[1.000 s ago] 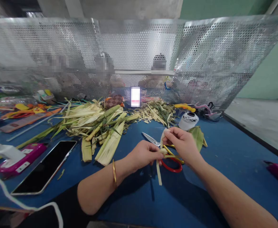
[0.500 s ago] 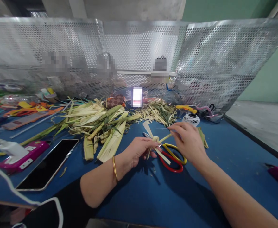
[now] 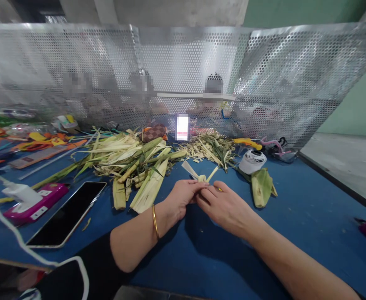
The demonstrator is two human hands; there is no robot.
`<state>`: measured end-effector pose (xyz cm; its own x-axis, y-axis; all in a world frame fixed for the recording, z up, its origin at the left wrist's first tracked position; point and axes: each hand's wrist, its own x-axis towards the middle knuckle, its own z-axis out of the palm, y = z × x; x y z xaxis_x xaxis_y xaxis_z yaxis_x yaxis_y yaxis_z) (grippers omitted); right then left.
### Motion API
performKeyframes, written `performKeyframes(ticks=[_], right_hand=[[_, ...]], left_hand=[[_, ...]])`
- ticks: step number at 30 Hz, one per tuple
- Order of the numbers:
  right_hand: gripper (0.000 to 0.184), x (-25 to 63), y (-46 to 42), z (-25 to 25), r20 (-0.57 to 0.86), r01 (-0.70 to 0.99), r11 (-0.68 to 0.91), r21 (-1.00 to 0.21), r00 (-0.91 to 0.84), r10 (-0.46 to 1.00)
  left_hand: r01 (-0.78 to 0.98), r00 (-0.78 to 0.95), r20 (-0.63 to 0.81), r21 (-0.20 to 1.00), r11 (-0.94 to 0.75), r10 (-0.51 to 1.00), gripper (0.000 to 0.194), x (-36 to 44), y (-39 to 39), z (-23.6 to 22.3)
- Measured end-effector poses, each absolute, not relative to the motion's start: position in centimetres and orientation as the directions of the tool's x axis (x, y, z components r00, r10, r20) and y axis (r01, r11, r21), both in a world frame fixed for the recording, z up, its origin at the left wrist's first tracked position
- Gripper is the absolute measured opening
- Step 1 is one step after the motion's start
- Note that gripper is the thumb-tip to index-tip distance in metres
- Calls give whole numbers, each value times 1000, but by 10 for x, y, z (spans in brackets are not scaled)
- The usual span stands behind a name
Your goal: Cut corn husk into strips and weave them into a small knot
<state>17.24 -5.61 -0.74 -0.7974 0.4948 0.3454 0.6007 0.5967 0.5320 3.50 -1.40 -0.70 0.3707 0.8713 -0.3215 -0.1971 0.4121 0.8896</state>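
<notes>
Pinching gathered, ribbon-like corn-husk strips (image 3: 202, 178) with left hand (image 3: 183, 195) and right hand (image 3: 223, 208) pressed together over the blue tabletop (image 3: 170, 266). Beyond, beside a heap of fibrous husks (image 3: 120, 152), a checkered brown pouch (image 3: 153, 133) with hidden contents; farther right, a spool of white thread (image 3: 252, 162) near a curled green husk (image 3: 261, 188).

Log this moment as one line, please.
left hand: holding pale strips; right hand: fingers against left hand; white thread spool: beyond right hand; phone: on blue table
</notes>
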Motion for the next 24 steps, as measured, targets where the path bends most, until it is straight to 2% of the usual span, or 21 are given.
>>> performKeyframes(ticks=[6, 12, 16, 19, 22, 24], right_hand=[[25, 171, -59, -9, 460, 610, 664, 432, -782, 420], [34, 162, -69, -7, 540, 520, 769, 372, -795, 276], [34, 162, -71, -4, 551, 482, 819, 312, -794, 257], [25, 170, -66, -2, 626, 555, 815, 166, -698, 348], [19, 183, -58, -3, 721, 793, 605, -65, -382, 578], [21, 190, -53, -4, 653, 875, 447, -187, -229, 722]], left_hand=[[-226, 394, -303, 883, 411, 868, 17, 36, -14, -10], [-250, 281, -272, 905, 344, 920, 18, 37, -12, -6], [-234, 265, -279, 910, 342, 923, 16, 37, -12, -5], [-283, 258, -248, 905, 318, 934, 17, 35, -11, -4], [-263, 264, -258, 908, 327, 929, 17, 32, -9, 0], [-215, 271, -300, 908, 361, 915, 17, 30, -9, 4]])
